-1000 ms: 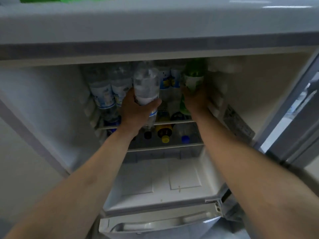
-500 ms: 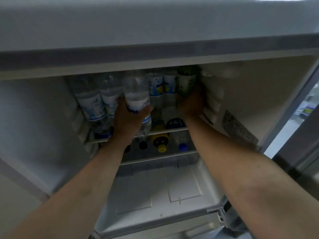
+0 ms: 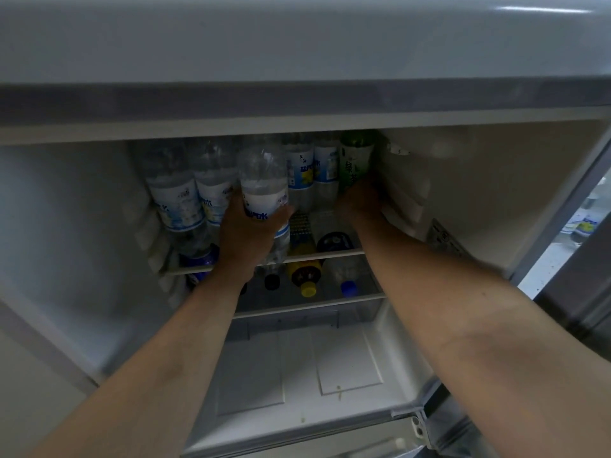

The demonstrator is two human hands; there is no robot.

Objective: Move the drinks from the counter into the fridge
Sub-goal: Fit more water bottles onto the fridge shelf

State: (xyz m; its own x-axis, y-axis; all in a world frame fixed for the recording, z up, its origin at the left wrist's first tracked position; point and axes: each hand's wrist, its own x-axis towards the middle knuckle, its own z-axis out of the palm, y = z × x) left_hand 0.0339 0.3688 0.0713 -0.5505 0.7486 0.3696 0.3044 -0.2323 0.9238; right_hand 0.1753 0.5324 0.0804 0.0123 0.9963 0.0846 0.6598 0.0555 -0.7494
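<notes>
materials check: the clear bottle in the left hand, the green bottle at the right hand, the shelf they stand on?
Clear white-labelled bottle in the left hand: likely thin glossy plastic, since it is see-through, with a printed wrap label. Green bottle at the right hand: translucent and glossy, plastic or glass, can't tell. Upper fridge shelf: looks like a clear glass or plastic pane with white trim; lower items show through.

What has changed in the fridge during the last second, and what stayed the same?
Both hands pushed their bottles deeper onto the upper shelf: the left hand still grips the clear bottle, the right hand the green bottle. The other bottles stayed put.
</notes>
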